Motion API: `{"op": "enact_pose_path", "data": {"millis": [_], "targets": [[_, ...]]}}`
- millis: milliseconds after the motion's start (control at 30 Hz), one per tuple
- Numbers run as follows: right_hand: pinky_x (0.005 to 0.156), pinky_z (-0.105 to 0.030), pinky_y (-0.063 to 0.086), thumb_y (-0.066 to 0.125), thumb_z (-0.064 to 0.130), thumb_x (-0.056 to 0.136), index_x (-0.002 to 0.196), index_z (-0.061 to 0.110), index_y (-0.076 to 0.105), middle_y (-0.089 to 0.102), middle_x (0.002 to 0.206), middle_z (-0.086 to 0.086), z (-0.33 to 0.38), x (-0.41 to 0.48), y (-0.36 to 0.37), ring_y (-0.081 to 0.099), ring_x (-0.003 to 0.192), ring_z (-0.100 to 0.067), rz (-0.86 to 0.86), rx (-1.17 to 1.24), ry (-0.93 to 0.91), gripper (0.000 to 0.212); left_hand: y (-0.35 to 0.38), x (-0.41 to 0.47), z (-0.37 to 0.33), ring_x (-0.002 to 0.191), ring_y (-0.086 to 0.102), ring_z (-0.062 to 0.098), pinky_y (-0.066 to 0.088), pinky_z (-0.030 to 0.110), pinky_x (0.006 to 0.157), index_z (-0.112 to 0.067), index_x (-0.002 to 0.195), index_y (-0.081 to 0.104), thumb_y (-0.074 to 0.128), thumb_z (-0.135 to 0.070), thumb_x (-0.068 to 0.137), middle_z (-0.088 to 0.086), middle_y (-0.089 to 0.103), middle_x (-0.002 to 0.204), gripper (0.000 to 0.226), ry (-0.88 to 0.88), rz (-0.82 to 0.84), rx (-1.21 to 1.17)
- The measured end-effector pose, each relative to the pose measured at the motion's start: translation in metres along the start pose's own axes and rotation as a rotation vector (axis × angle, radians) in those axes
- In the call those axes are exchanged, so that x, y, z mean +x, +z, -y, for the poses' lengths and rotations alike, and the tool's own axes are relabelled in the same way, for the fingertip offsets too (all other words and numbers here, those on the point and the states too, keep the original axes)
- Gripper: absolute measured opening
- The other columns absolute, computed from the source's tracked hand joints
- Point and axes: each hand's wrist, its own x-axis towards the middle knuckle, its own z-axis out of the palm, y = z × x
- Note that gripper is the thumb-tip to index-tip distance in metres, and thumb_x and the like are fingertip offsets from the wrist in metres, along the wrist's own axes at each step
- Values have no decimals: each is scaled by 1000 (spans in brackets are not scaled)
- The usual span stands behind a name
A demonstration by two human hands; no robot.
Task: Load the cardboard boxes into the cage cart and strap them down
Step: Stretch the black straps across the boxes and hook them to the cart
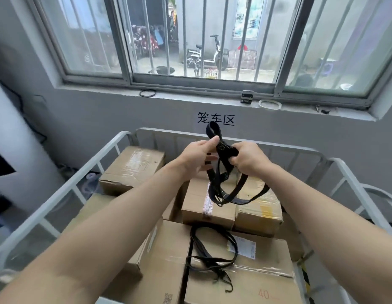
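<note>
Several taped cardboard boxes (pixel 133 167) fill the white cage cart (pixel 59 194) below me. Both my hands are raised above the boxes with a black webbing strap (pixel 221 183) between them. My left hand (pixel 197 159) pinches the strap near its buckle with thumb and forefinger, the other fingers spread. My right hand (pixel 247 159) grips the strap in a fist just right of the buckle. A loop stands up above the hands and more loops hang down. A second black strap (pixel 212 257) lies loose on the near box (pixel 238 279).
The cart stands against a grey wall under a barred window (pixel 203 40). A label with black characters (pixel 215 119) is stuck on the wall. Small items lie on the sill, among them a dark ring (pixel 147 93) and a tape roll (pixel 270 104).
</note>
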Motion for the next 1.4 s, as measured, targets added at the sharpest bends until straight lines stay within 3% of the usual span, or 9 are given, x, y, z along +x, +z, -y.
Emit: {"op": "enact_pose_path", "data": {"millis": [233, 467, 567, 700, 800, 1000, 1133, 1267, 1400], "targets": [[78, -43, 55, 63, 15, 90, 116, 17, 49, 63, 103, -10, 14, 9, 20, 65, 85, -30, 119, 52, -136, 30, -24, -7, -2, 79, 63, 17, 53, 32, 70, -13, 88, 60, 55, -22, 95, 3, 64, 85, 13, -119, -135, -161], [57, -31, 54, 62, 11, 90, 109, 24, 52, 62, 85, -2, 36, 27, 40, 61, 59, -20, 155, 158, -158, 25, -66, 1, 2, 66, 61, 16, 52, 34, 66, -10, 91, 56, 55, -10, 95, 5, 62, 81, 4, -134, -313, -197], [64, -31, 54, 63, 15, 90, 89, 20, 59, 61, 86, -3, 51, 39, 53, 60, 67, -24, 122, 111, -144, 6, -88, 4, 1, 67, 61, 20, 53, 43, 74, -12, 113, 37, 58, -4, 92, 9, 59, 86, 30, -127, -363, -192], [73, -27, 46, 66, 17, 88, 84, 16, 66, 64, 83, -5, 77, 56, 69, 58, 78, -22, 143, 71, -103, 4, -119, 6, -2, 75, 65, 25, 52, 51, 87, -12, 133, 29, 60, -4, 92, 11, 63, 94, 52, -161, -220, -107], [75, -28, 48, 66, 17, 88, 87, 11, 70, 68, 86, -7, 98, 69, 78, 61, 82, -22, 113, 57, -75, 7, -142, 12, -2, 99, 61, 30, 52, 45, 83, -15, 140, 29, 60, -9, 92, 13, 55, 121, 58, -175, -234, -9], [55, -20, 41, 62, 13, 89, 80, 16, 66, 63, 74, -5, 135, 92, 94, 56, 68, -17, 155, 54, -78, 11, -179, 21, -3, 118, 50, 22, 40, 29, 89, -19, 137, 45, 62, -7, 89, 5, 47, 131, 52, 34, -232, 287], [55, -20, 45, 62, 14, 91, 91, 14, 65, 65, 75, -5, 154, 103, 106, 59, 63, -14, 171, 99, -100, 3, -189, 23, -4, 101, 54, 14, 41, 19, 85, -11, 116, 64, 63, -1, 86, 6, 61, 105, 31, 96, -140, 449], [66, -29, 55, 60, 10, 91, 73, 11, 56, 71, 80, -14, 173, 115, 112, 66, 65, -20, 158, 180, -40, 19, -200, 27, 4, 81, 56, 13, 38, -2, 54, -7, 114, 64, 69, -3, 83, 5, 61, 92, 32, 144, -201, 538], [71, -35, 56, 54, 19, 97, 70, 10, 57, 67, 74, -15, 183, 129, 120, 65, 63, -24, 198, 358, -20, 29, -209, 34, 14, 83, 59, 12, 45, 7, 68, -3, 114, 65, 64, -3, 88, 5, 66, 94, 26, 186, -213, 491]]}}
